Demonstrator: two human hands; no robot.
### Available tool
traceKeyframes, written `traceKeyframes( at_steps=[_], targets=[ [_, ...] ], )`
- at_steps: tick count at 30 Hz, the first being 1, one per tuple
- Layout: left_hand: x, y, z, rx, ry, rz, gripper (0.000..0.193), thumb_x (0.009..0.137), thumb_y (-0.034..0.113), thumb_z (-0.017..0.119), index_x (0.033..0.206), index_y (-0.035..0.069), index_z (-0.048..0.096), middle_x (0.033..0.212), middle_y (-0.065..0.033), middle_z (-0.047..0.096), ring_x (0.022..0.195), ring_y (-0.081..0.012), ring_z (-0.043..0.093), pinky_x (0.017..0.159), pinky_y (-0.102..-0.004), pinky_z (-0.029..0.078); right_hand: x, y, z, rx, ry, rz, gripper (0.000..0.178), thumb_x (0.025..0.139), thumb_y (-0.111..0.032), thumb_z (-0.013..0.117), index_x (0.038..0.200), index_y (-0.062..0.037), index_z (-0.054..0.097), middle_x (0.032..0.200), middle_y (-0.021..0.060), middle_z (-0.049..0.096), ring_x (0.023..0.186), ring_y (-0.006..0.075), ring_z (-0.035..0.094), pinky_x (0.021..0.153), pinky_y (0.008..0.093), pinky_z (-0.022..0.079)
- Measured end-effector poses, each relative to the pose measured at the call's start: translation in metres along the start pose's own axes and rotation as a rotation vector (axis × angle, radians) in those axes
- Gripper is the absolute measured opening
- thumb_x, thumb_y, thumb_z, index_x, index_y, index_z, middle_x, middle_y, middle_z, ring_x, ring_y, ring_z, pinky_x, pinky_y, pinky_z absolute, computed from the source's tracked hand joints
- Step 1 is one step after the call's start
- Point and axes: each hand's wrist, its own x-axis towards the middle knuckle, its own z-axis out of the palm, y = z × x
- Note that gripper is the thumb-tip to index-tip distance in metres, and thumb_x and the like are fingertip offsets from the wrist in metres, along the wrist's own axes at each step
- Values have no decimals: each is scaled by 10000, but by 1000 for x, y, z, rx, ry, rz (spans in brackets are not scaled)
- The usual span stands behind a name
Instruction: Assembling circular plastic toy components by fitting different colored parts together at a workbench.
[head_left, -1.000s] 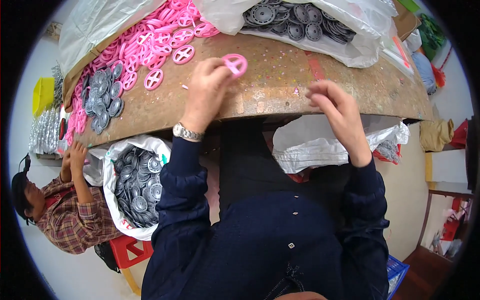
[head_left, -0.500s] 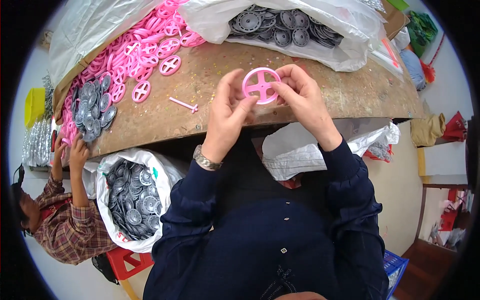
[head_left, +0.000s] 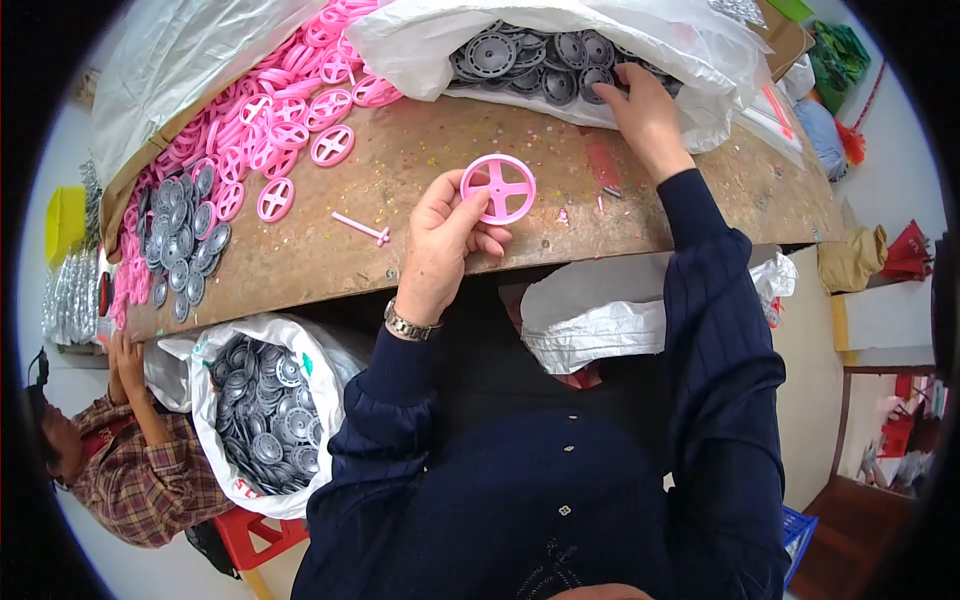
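The bench (head_left: 320,255) carries a white bag (head_left: 700,70) along its far edge. The right hand (head_left: 645,115) is at the bag's mouth, fingers parted; from here I can't tell if they grip. By the near edge, the left hand's (head_left: 435,240) fingers pinch a pink wheel (head_left: 500,188). Grey discs (head_left: 491,55) fill the bag; a pink pin (head_left: 360,228) lies left.

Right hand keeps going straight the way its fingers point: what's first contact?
Most likely the grey discs in the mouth of the white bag. The right hand's fingertips overlap them in view; whether they already touch is unclear.
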Motion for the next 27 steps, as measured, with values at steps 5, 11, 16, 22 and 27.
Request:
traceKeyframes(
  at_steps=[5,11,16,22,27],
  targets=[
    [0,-3,-4,2,-10,-14,269,1017,164,546,1226,-5,524,955,-80,664,682,-109,666,568,-209,545,5,1,26,-259,-48,70,489,833,-357,718,1147,3,619,1126,193,654,1038,380,628,866,443,507],
    [0,-5,0,49,9,2,257,1019,164,546,1217,2,531,932,-66,661,673,-95,654,566,-204,539,8,10,24,-198,-86,184,429,811,-322,731,1093,-19,618,1111,185,649,1019,371,626,852,450,503],
    [-1,-5,1,99,10,27,255,1019,171,548,1211,4,536,929,-62,659,675,-91,651,567,-205,537,10,19,25,-156,-89,246,386,796,-256,742,1087,-35,617,1051,183,674,1001,380,645,832,462,519],
    [-1,-4,1,85,1,6,268,1012,164,557,1220,-4,534,954,-77,662,686,-110,657,574,-217,547,9,37,16,46,-25,277,293,791,-224,713,1013,-34,689,930,176,714,922,369,670,809,433,522],
    [-2,-3,0,75,32,-9,272,1010,149,555,1229,-11,536,955,-85,662,699,-127,662,581,-226,556,7,9,-19,-108,-52,183,301,806,-239,726,1027,-36,700,912,135,728,837,307,699,746,396,527]
  ],
)
